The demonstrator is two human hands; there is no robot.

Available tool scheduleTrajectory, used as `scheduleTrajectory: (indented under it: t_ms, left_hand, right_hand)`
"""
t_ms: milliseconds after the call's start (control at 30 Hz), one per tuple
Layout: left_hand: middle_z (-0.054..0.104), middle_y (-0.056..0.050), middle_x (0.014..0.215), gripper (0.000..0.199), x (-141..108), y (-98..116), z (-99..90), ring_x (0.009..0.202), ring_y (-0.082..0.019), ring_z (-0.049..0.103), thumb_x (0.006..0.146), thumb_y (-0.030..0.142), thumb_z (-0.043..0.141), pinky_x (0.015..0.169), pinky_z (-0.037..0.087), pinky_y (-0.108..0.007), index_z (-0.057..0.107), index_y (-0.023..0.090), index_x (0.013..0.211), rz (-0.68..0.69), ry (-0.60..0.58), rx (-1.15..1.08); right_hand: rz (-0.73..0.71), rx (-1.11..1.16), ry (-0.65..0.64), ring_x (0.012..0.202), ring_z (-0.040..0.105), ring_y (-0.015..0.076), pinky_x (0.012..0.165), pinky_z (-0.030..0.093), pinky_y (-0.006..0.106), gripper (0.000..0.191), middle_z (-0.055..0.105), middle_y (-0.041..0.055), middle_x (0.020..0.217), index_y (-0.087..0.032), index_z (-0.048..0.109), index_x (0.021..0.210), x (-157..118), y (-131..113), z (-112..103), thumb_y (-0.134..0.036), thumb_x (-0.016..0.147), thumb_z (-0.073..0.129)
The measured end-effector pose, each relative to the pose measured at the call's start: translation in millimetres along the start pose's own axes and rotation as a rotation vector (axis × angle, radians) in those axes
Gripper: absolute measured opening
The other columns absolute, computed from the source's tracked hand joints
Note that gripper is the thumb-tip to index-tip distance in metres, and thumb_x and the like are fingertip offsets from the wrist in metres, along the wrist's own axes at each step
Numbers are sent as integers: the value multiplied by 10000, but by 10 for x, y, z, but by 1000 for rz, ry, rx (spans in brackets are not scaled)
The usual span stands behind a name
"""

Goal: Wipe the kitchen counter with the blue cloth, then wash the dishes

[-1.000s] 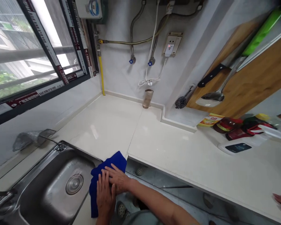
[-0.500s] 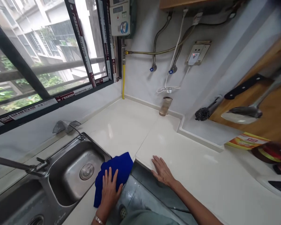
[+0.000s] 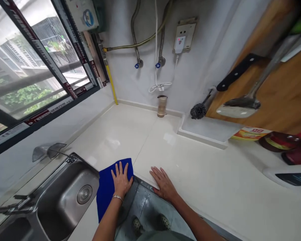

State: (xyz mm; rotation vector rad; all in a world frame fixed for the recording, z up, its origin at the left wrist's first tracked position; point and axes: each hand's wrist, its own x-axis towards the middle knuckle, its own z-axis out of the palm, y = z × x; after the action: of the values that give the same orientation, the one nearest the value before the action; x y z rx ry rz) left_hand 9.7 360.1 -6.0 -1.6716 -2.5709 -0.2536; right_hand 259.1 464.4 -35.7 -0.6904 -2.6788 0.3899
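My left hand (image 3: 121, 179) lies with spread fingers on a blue cloth (image 3: 105, 187), which covers the counter edge just right of the sink. A bracelet circles that wrist. To the right, my right hand (image 3: 163, 184) rests palm down at the front edge of the white counter (image 3: 203, 174), its fingers stretched out and nothing held in them. The cloth drapes down beside the left forearm, which hides part of it.
A steel double sink (image 3: 62, 197) with a faucet (image 3: 20, 204) is at the left. A brown cup (image 3: 162, 106) stands by the back wall. Bottles (image 3: 278, 142), a hanging scrubber (image 3: 198, 111), a spatula (image 3: 240, 105) and a knife (image 3: 237, 73) are at the right.
The view has shifted to the right and down. My left hand has moved forward on the cloth, and the cloth's far part has shifted with it. My right hand stays on the counter edge.
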Motion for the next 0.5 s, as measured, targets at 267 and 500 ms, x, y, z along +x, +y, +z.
scheduleTrajectory:
  t_ms: [267, 500]
  left_hand:
    - [210, -110, 1647, 725, -194, 65, -113, 1517, -358, 156, 872, 307, 596, 1197, 163, -659, 296, 303, 1532, 18, -64, -10]
    - [243, -79, 1638, 776, -1412, -466, -257, 1502, -359, 212, 853, 377, 657, 1172, 263, -660, 274, 364, 1527, -146, -75, 95]
  right_hand:
    - [-29, -3, -4, 1490, 241, 253, 1226, 192, 516, 741, 321, 141, 1593, -137, 305, 1528, -122, 81, -52, -245, 834, 539]
    - [-124, -60, 75, 1459, 316, 280, 1206, 228, 531, 689, 369, 157, 1565, -154, 246, 1551, -154, 171, 88, -336, 934, 493]
